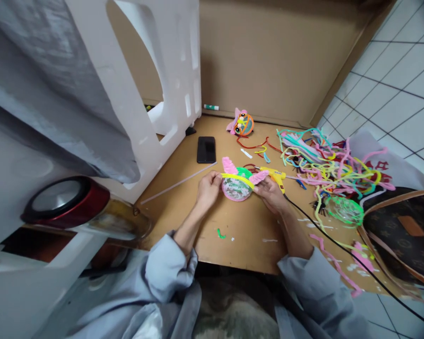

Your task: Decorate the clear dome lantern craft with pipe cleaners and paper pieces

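A small round craft figure point(237, 186) wrapped in pink, green and white pipe cleaners, with two pink ears and a yellow band across its top, rests on the cardboard sheet point(247, 226). My left hand point(208, 187) is closed on its left side, pinching the end of the yellow band. My right hand point(270, 192) is closed on its right side, by the right ear. A yellow glue gun point(276, 176) lies just behind my right hand, its black cord point(339, 242) trailing to the lower right.
A finished orange figure point(243, 123) sits at the back, a black phone point(206, 149) to its left. A tangle of pipe cleaners point(332, 165) and a green wrapped ball point(345, 210) lie right, beside a brown bag point(403, 235). White foam packing point(155, 84) stands left.
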`<control>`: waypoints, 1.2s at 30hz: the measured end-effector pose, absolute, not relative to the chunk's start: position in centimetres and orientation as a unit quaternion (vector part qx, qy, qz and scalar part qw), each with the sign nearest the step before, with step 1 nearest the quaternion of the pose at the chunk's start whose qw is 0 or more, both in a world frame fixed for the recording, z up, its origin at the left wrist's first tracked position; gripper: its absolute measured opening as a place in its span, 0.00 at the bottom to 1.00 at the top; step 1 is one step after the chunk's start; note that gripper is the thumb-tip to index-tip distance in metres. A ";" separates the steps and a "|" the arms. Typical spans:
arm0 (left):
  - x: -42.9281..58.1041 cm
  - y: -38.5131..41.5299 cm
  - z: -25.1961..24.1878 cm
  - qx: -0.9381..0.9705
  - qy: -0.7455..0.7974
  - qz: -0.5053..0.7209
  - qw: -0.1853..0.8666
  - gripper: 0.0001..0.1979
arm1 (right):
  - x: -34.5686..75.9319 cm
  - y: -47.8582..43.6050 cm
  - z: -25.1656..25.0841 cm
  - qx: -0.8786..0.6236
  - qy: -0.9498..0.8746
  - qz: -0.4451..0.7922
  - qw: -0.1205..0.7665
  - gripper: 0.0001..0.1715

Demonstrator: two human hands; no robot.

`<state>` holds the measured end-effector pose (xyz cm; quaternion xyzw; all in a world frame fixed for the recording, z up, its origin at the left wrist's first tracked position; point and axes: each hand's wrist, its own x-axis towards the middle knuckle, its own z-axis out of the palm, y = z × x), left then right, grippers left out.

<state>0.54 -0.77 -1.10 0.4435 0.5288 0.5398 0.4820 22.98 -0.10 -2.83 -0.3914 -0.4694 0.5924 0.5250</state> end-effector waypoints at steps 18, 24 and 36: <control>0.3 -0.6 -1.0 0.462 0.524 0.540 0.470 0.05 | 22.9 -0.1 -2.7 -0.374 -0.473 0.593 0.533 0.32; 0.4 -0.6 -0.8 0.452 0.506 0.549 0.488 0.07 | 22.9 -0.2 -2.5 -0.371 -0.472 0.591 0.538 0.30; 0.7 -0.9 -0.2 0.437 0.498 0.550 0.508 0.05 | 22.8 -0.2 -2.4 -0.388 -0.468 0.583 0.538 0.30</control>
